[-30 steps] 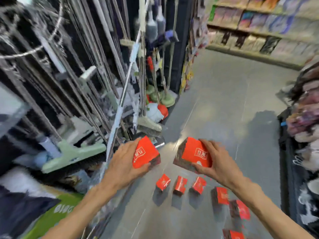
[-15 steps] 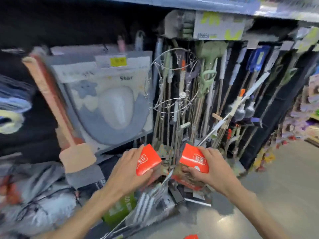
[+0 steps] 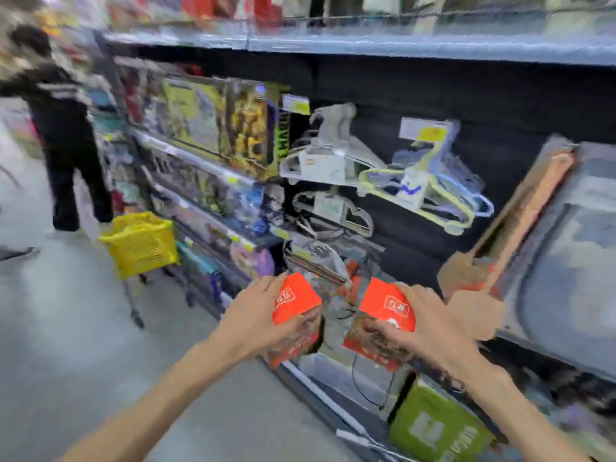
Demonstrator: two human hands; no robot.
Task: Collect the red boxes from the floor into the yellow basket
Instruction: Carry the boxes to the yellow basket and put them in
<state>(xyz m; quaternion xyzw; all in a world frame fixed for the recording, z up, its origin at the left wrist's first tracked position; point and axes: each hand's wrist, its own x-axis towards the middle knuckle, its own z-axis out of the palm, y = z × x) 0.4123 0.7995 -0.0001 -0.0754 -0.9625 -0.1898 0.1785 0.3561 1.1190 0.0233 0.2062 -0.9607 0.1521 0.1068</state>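
2 red boxes [image 3: 295, 303] with white logos, yellow basket [image 3: 141, 243], green bag [image 3: 433, 428]

Head view — downward, along shelves [image 3: 206, 168]

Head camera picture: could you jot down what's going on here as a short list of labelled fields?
place: shop aisle beside shelves of goods
left hand: grips a red box
right hand: grips another red box
yellow basket: stands further along the aisle to the left, apart from both hands
other person: in dark clothes, beyond the basket
image quality: blurred
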